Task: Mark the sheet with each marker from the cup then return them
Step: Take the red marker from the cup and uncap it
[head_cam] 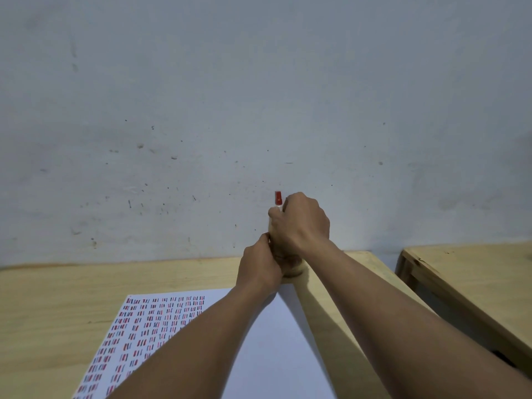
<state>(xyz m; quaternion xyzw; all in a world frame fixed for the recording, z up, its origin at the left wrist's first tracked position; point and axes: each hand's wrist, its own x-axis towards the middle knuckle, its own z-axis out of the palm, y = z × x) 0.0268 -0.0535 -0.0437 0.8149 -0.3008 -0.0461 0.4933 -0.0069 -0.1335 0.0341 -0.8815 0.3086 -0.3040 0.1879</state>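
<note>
A white sheet lies on the wooden table; its left part is covered with several rows of short red, blue and dark marks. Past the sheet's far edge stands a brownish cup, mostly hidden by my hands. My left hand grips the cup's left side. Directly above the cup, my right hand is closed around a red-capped marker held upright, only its top showing above my fingers. Any other markers in the cup are hidden.
A grey, scuffed wall rises right behind the table. A second wooden table stands to the right, with a narrow gap between the two. A dark object shows by my right forearm at the lower right.
</note>
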